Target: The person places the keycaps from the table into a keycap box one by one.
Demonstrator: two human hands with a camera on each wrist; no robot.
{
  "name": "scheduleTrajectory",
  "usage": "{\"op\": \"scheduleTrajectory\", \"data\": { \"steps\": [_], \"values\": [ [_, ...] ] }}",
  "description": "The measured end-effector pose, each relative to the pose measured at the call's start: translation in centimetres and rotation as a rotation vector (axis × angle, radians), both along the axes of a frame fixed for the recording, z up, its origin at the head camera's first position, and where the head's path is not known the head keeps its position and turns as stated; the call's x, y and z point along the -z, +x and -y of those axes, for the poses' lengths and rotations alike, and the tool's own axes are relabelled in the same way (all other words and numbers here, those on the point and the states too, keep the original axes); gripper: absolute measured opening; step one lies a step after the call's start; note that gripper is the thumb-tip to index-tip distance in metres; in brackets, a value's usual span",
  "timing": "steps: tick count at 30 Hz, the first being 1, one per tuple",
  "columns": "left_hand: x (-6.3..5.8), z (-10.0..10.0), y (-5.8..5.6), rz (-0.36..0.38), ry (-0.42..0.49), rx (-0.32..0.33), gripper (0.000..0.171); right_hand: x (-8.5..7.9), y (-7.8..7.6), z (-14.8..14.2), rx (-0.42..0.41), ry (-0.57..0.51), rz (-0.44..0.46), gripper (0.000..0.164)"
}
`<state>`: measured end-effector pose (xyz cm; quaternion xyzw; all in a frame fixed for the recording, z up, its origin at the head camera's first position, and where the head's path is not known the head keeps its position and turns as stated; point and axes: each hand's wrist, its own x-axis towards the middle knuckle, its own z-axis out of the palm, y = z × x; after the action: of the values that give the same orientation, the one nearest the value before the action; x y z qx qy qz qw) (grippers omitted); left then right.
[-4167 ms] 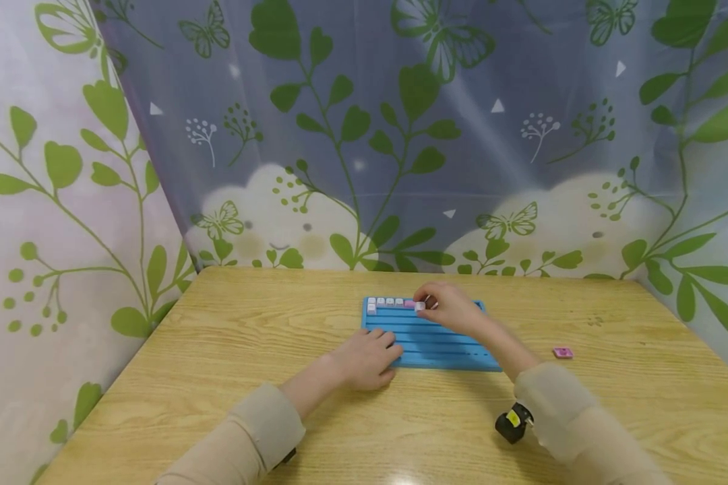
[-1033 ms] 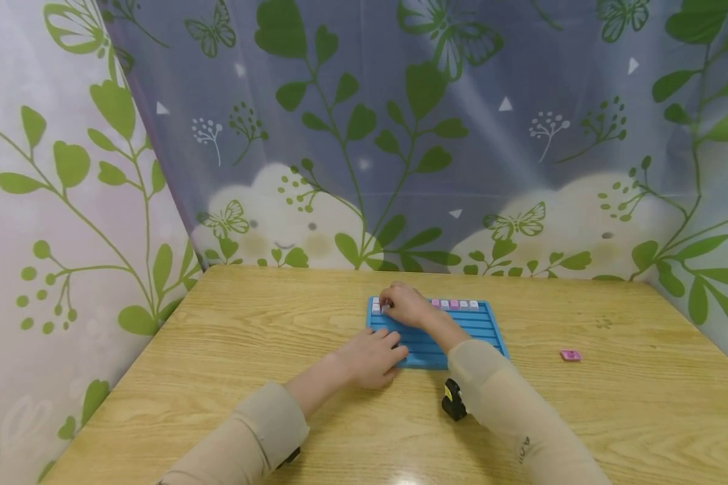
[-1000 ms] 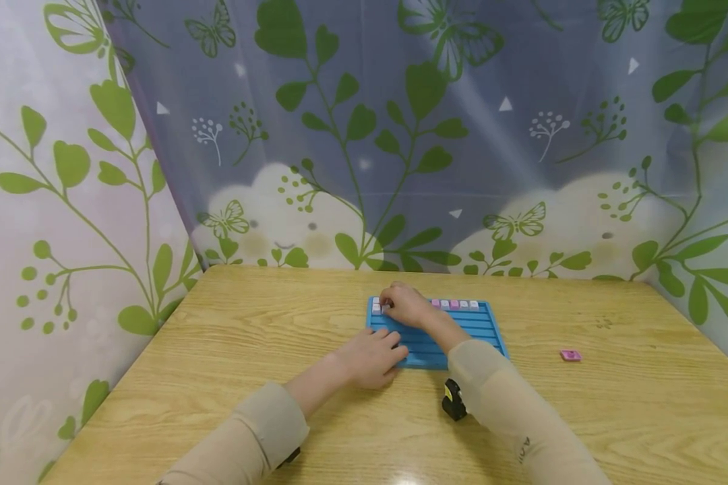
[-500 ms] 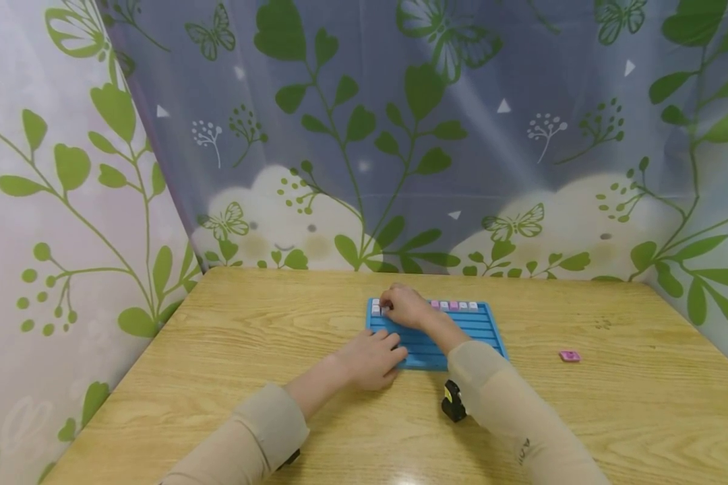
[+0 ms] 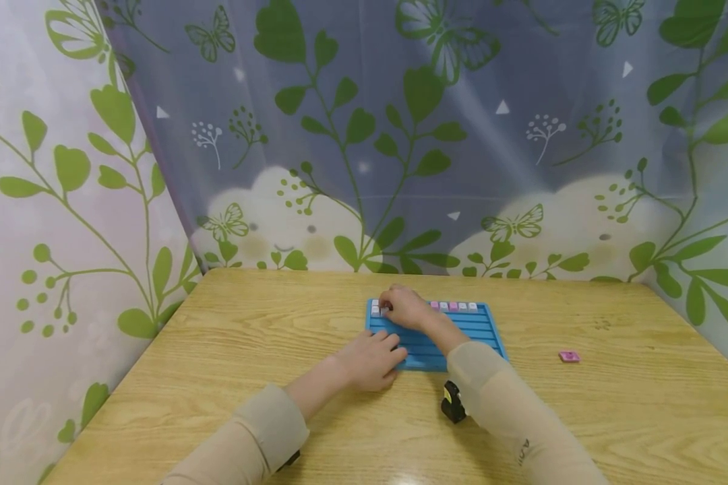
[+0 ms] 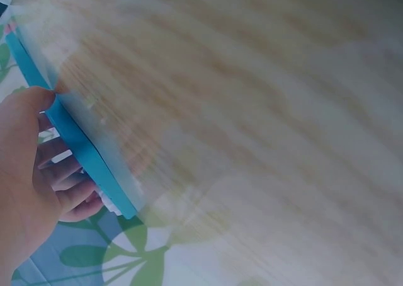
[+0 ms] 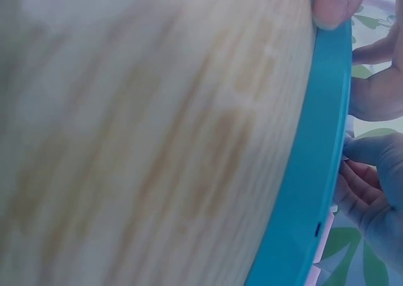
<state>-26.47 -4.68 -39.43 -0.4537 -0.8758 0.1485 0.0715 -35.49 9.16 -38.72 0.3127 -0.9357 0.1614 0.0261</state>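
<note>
A shallow blue slotted tray lies on the table with small keycaps along its back row, white keycaps and pink keycaps among them. My left hand grips the tray's front left corner. In the left wrist view its thumb lies against the tray's front edge and its fingers reach over the top. My right hand is above the tray's back left, pinching a white keycap beside another white one in the second row. The fingertips partly hide that keycap, and the hand covers the middle of the back row.
A small flat pink piece lies alone on the wooden table, right of the tray. A patterned curtain stands behind the table's far edge. The right forearm crosses over the tray's front right part.
Since the oldest frame, my right hand has moved left from mid-row to the tray's back left, uncovering keycaps on the right. My left hand keeps its place. Hardly anything differs over the last second.
</note>
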Motion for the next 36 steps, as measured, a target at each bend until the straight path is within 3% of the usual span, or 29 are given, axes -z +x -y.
{"op": "scheduleTrajectory", "data": {
  "steps": [7, 16, 26, 36],
  "values": [
    [-0.2, 0.0, 0.1, 0.011, -0.001, 0.0, 0.024, -0.2, 0.1, -0.2, 0.003, -0.004, -0.011, 0.016],
    [-0.2, -0.1, 0.0, 0.009, 0.015, -0.008, 0.021, -1.7, 0.1, -2.1, 0.003, 0.003, -0.008, 0.021],
    [0.0, -0.2, 0.0, 0.048, 0.029, -0.011, 0.024, -3.3, 1.6, -4.6, -0.008, -0.048, -0.021, 0.02],
    [0.1, -0.3, -0.1, 0.056, 0.041, -0.017, 0.029, -3.5, 2.4, -8.1, -0.037, -0.075, -0.083, 0.016]
  ]
}}
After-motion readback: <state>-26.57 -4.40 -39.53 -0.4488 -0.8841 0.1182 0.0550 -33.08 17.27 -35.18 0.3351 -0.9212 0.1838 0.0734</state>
